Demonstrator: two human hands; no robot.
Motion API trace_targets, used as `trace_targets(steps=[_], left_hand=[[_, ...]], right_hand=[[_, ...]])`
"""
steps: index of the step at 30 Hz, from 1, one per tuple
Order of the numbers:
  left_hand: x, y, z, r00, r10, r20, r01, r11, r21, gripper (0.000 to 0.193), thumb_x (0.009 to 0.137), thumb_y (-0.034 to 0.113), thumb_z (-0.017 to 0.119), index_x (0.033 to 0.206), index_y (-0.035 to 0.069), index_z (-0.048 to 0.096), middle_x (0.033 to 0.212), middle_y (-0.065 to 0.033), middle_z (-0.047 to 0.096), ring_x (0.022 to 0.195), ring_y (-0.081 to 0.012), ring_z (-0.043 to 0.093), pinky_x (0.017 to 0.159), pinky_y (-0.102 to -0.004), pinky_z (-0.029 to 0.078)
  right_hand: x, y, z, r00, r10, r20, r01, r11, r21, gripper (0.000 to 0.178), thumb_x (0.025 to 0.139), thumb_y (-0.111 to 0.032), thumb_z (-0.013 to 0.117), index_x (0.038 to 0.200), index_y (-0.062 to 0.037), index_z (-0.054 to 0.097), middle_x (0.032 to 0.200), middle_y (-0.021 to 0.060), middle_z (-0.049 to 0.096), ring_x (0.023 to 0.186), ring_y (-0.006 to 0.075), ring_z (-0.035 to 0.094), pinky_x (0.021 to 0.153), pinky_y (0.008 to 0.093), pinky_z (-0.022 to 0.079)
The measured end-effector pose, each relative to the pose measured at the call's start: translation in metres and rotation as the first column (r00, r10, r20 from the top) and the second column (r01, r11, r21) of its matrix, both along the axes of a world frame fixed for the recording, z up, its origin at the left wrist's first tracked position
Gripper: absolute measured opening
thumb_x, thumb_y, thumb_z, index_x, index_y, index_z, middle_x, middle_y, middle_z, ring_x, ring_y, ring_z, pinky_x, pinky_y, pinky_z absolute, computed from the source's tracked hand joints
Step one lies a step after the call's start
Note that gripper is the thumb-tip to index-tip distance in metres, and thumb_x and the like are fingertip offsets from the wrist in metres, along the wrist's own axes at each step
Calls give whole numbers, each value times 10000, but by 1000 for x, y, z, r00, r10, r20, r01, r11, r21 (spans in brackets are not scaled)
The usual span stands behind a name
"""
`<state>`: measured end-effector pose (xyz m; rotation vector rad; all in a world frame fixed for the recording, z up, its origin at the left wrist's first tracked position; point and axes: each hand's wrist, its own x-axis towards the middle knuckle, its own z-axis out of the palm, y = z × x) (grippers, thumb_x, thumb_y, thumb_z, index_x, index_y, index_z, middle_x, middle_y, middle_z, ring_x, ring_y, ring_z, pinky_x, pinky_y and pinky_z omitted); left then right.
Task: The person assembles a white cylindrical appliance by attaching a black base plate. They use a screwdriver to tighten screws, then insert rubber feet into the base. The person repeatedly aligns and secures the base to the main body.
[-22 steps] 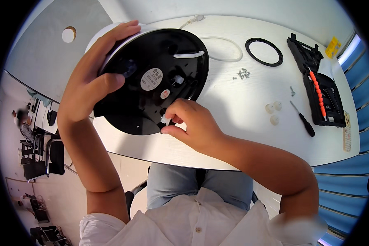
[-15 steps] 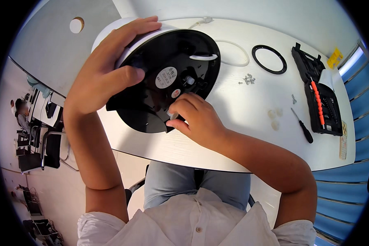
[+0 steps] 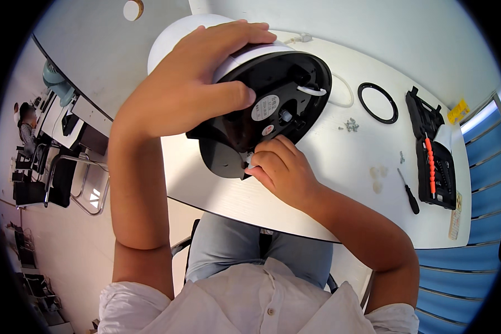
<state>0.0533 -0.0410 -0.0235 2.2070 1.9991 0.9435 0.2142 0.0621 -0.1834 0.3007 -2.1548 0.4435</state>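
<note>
A white rounded appliance [image 3: 178, 42] is tilted on the table so that its black underside [image 3: 231, 133] faces me. Over its top side lies my left hand [image 3: 186, 89], fingers on the white shell and thumb pressing the edge of the underside. Close to the lower rim, my right hand [image 3: 286, 167] pinches a small pale piece [image 3: 250, 160] against the black base; the fingers partly hide it. Round labels and a pale knob [image 3: 285, 115] show on the underside. A white cord [image 3: 312, 91] comes out near its upper right edge.
On the white table [image 3: 339, 195] lie a black ring [image 3: 378, 103], loose screws [image 3: 352, 124], pale round pads [image 3: 377, 172], and a black-handled screwdriver [image 3: 411, 197]. An open black tool case [image 3: 431, 150] holds an orange flexible shaft [image 3: 430, 164]. A person sits far left beyond chairs.
The view has shifted, so the appliance and both hands appear farther right. Both hands keep their hold, and the right fingers stay at the same spot on the base.
</note>
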Motion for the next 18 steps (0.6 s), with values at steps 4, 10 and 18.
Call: trace_targets(steps=[4, 10, 18], left_hand=[[-2, -1, 0, 999, 4, -48, -3, 1000, 7, 676, 661, 279, 570, 1288, 33, 505, 1386, -175, 461, 1329, -337, 365, 1112, -414, 227], [-1, -4, -1, 995, 15, -97, -13, 1000, 22, 690, 670, 324, 566, 1296, 42, 501, 1385, -171, 464, 1332, -339, 358, 1108, -417, 226], [0, -4, 0, 994, 27, -104, -25, 999, 21, 690, 664, 318, 557, 1293, 39, 504, 1384, -170, 466, 1332, -338, 359, 1108, -416, 224]], right_hand=[[0, 2, -2, 999, -42, -32, 45, 992, 122, 191, 696, -23, 674, 865, -22, 586, 880, 90, 545, 765, 246, 538, 665, 310, 497], [0, 1, -3, 998, -53, -23, 54, 996, 71, 192, 687, 7, 656, 869, -14, 599, 884, 94, 553, 755, 251, 549, 645, 307, 502], [2, -1, 3, 998, -61, -4, 61, 992, -110, 187, 691, 48, 667, 839, -32, 585, 841, 92, 545, 762, 271, 563, 651, 339, 504]])
